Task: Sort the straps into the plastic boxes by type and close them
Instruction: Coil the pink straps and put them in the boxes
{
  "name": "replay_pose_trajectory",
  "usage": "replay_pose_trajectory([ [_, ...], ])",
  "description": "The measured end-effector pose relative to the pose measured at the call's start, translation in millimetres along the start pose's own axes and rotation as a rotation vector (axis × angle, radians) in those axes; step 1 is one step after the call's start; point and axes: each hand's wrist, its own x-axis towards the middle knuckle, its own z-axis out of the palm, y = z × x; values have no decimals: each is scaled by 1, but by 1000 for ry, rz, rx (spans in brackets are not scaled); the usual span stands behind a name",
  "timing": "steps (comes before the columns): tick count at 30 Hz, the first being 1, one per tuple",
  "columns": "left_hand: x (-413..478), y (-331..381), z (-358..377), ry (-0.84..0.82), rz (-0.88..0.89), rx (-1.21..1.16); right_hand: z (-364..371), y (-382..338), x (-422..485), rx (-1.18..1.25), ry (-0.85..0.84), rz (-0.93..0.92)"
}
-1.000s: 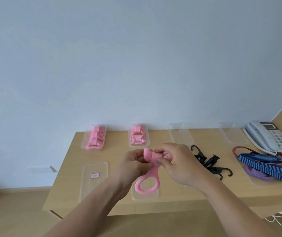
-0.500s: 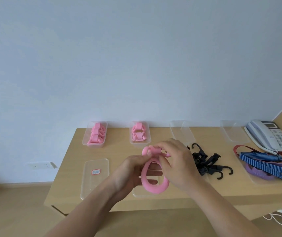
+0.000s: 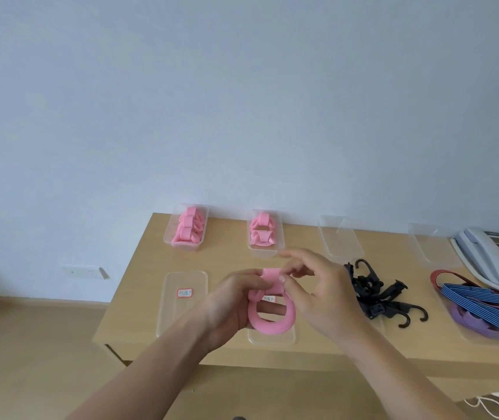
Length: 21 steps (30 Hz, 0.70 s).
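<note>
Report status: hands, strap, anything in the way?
Left hand grips pink strap loop; right hand pinches its wrapped top. Strap off table, not boxed. Nothing blocks half-full pink-strap box.

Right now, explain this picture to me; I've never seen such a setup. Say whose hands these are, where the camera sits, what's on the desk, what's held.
No machine here: a person works bare-handed, and the only camera sits on their head, looking forward and down. The left hand and right hand both hold a pink strap bent into a ring above a wooden desk. Along the wall, the first box and second box hold folded pink straps; the third box and fourth box are empty. A labelled lid, black hooks, striped straps and a telephone lie there.
</note>
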Motion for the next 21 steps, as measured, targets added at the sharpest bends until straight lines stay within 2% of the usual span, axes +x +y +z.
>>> replay_pose_trajectory([
  [4, -3, 4, -16, 16, 10, 71, 12, 0, 7, -134, -280, 105],
  [6, -7, 2, -26, 8, 7, 76, 22, -3, 6, -164, -336, 112],
  [15, 1, -12, -48, 17, -12, -139, 51, -2, -15, -221, -90, 26],
  [18, 15, -6, -53, 36, -15, -123, 53, 15, -8, -209, -90, -29],
  [21, 34, -1, -56, 85, -53, -140, 51, 35, 2, -191, -166, -29],
])
